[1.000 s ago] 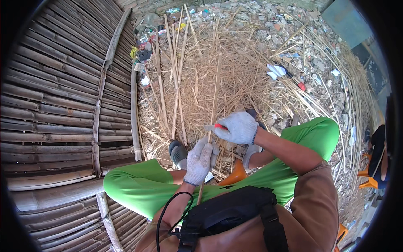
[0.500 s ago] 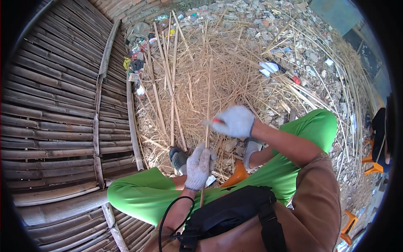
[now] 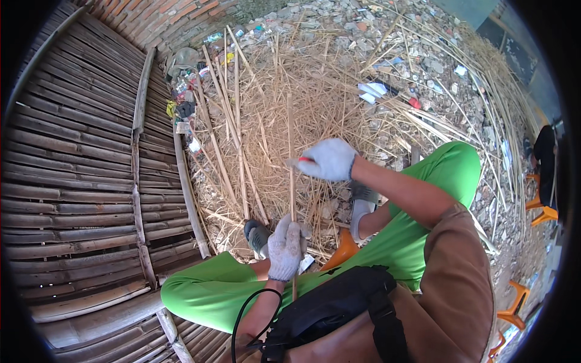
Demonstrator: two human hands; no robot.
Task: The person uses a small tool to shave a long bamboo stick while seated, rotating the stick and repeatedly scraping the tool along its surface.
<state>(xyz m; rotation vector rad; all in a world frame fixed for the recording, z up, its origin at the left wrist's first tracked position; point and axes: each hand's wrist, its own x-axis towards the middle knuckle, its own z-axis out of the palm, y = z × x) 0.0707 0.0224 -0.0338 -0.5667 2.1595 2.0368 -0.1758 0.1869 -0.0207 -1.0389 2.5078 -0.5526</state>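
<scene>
Long, narrow, pale bamboo strip [image 3: 291, 130] was held pointing away from the body, between the knees, its far end over a wide heap of straw-coloured shavings [image 3: 318, 112]. Its lower part was clamped in the left hand [image 3: 287, 248], gloved in off-white knit fabric, fingers wrapped together around it; near end ran down toward a black fabric waist bag [image 3: 333, 302]. In the right hand [image 3: 328, 160], gloved likewise, a small red-handled knife [image 3: 307, 160] was gripped with fingers closed. Blade was placed at the strip, above the left hand; whether it was touching could not be told. More pale bamboo strips [image 3: 238, 136] were laid to the left of the heap. Farther left, a brown bamboo-slat panel [image 3: 72, 209] was seen. An orange plastic stool [image 3: 342, 251] was partly hidden between the green-trousered legs [image 3: 445, 181]. White paper [image 3: 372, 92] was seen on the rubble beyond.
</scene>
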